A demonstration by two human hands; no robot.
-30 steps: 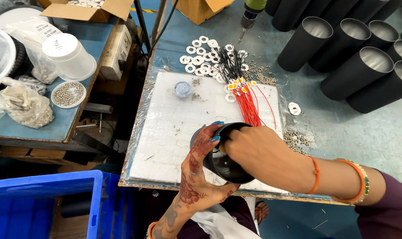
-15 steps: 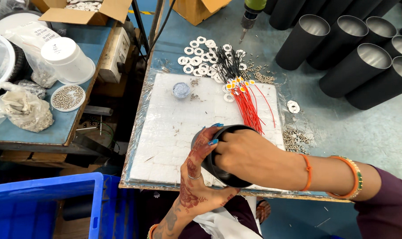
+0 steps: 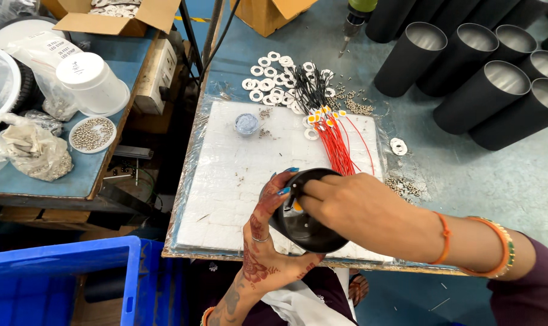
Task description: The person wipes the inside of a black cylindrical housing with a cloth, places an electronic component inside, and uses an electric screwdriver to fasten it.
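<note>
My left hand (image 3: 268,241) grips a black cylindrical housing (image 3: 301,232) from below, tilted with its mouth towards me, over the front edge of a white foam pad (image 3: 225,175). My right hand (image 3: 358,208) reaches across the rim, its fingertips pinched on a small part inside the housing; a bit of yellow shows there. A bundle of red and black wires (image 3: 334,142) with yellow and white ends lies on the pad just behind the hands. White ring-shaped washers (image 3: 274,84) are scattered beyond it.
Several black cylinders (image 3: 485,78) stand at the back right. A small round dish (image 3: 247,124) sits on the pad. Loose screws (image 3: 400,186) lie right of the wires. A blue crate (image 3: 57,284) is at bottom left; a side table holds a screw dish (image 3: 91,134), bags and a white tub (image 3: 90,81).
My right hand has shifted slightly, its fingers dipping further into the housing's mouth. The left hand keeps the housing in about the same place.
</note>
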